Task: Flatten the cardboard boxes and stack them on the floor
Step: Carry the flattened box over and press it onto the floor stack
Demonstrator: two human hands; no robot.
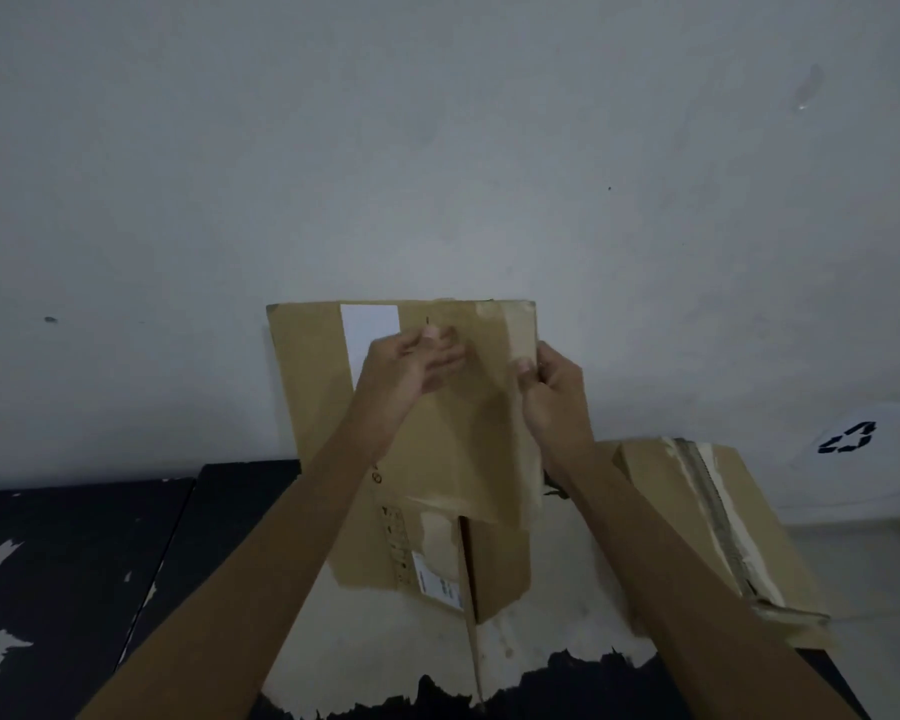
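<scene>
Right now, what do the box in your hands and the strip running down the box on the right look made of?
Held box: plain brown cardboard, matte, with a white paper label. Strip on the right box: looks like glossy packing tape, torn and pale at its edges; blur leaves that uncertain.

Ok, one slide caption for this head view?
Left hand and right hand handle an upright cardboard box against the wall; second box lies alongside.

A cardboard box (417, 444) stands at the centre, its top edge leaning on the wall (437, 148) behind it at twelve o'clock. A second box (707, 532) lies just beside it at three o'clock, on the same table (74, 563). The left hand (411, 366) is over the box's upper face; the right hand (552, 387) grips its right edge, at two o'clock. A recycling sign (848, 438) sits on the wall beyond the second box.
</scene>
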